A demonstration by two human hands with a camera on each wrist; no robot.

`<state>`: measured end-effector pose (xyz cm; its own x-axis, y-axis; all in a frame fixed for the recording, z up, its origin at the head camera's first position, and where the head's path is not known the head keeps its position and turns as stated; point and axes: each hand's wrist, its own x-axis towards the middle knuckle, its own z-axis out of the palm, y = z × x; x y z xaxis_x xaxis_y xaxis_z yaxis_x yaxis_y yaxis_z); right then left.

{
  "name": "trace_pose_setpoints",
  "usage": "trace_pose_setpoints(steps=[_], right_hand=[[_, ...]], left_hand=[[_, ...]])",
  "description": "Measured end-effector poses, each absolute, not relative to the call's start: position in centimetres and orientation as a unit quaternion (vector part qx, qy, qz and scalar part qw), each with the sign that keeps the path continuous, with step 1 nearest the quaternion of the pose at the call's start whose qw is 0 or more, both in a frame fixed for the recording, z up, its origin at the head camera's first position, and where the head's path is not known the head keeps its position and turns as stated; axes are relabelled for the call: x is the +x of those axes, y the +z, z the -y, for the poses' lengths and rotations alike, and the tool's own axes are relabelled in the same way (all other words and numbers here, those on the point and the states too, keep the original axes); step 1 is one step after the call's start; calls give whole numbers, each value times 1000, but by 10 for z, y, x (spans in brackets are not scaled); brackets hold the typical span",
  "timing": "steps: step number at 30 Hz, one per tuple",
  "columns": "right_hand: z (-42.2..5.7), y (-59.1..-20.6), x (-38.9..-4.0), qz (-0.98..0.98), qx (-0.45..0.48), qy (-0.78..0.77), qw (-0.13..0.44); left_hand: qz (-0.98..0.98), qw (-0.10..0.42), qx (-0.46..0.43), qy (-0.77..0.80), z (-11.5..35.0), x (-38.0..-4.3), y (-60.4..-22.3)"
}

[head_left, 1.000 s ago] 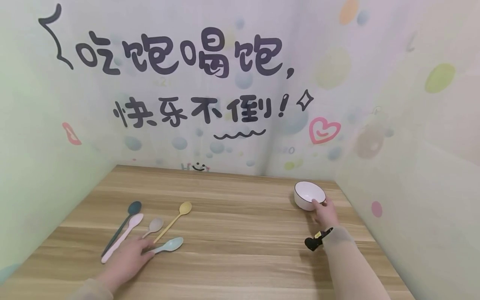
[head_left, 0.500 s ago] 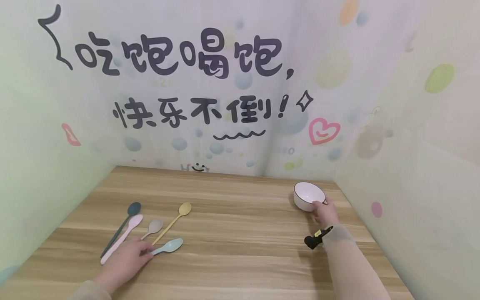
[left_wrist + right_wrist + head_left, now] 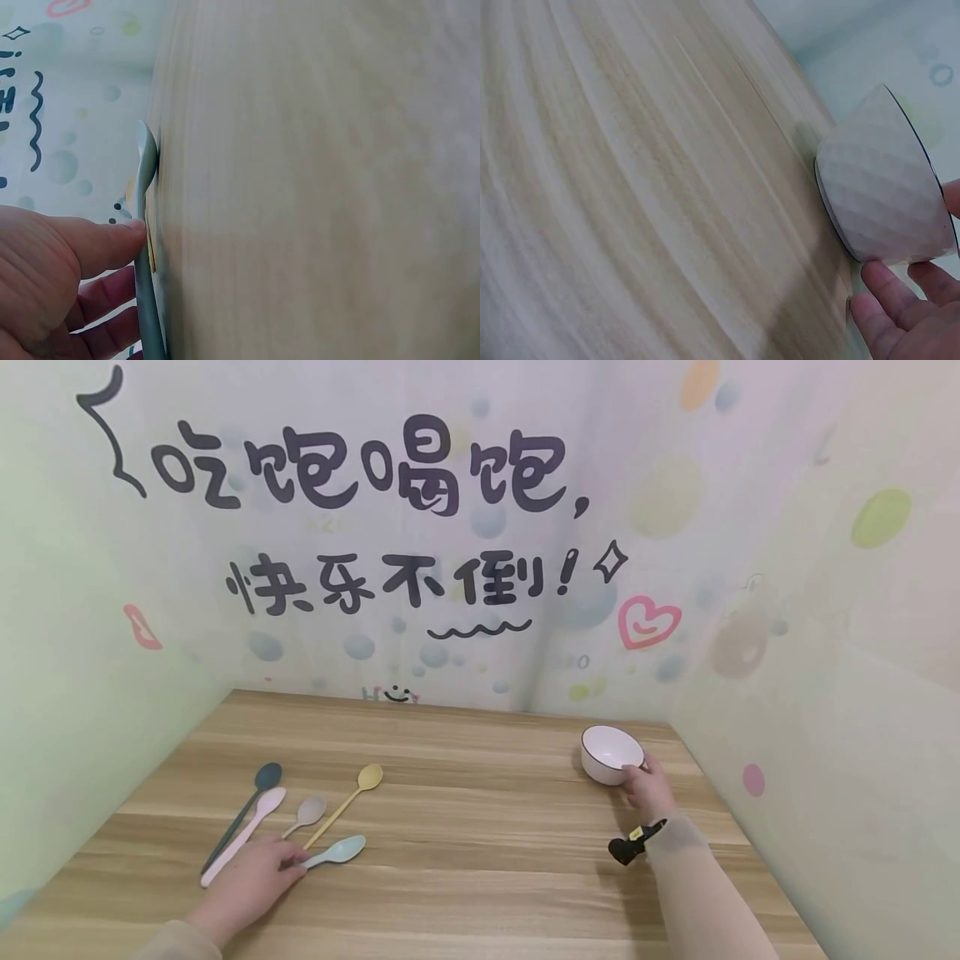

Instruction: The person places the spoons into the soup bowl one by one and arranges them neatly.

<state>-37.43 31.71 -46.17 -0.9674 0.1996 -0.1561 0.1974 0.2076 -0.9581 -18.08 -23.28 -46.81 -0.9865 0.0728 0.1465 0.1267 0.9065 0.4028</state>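
My left hand [image 3: 251, 881] lies low over the table at the left, with thumb and fingers on the handle of a light blue spoon [image 3: 343, 849]. In the left wrist view the thumb presses one side of that handle, with curled fingers at the other. At the back right, my right hand [image 3: 649, 789] holds a white bowl [image 3: 599, 768] with a dark rim. The right wrist view shows the bowl's diamond-patterned wall, the thumb at its rim and fingertips near its base.
A dark teal spoon [image 3: 267, 776], a pink spoon [image 3: 258, 815], a grey spoon [image 3: 311, 811] and a yellow spoon [image 3: 369, 777] lie around the left hand on the wooden table [image 3: 465, 793]. Printed walls [image 3: 480, 668] border the table at the back and sides.
The right hand has shifted slightly left with the bowl. The left hand and the spoons are nearly where they were.
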Motion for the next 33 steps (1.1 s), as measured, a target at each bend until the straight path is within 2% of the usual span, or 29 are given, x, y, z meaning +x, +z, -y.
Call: trace_pose_setpoints(steps=[6,21,33], right_hand=[[-317,-462,-368,770,-109,628,-12],[-304,-465,-360,744,-75,664,-2],[-292,-463,-350,744,-32,666,-37]], left_hand=[[974,64,-53,-211,233,-181,-469],[974,65,-56,-211,234,-182,-471],[973,64,-57,-215,234,-181,-470]])
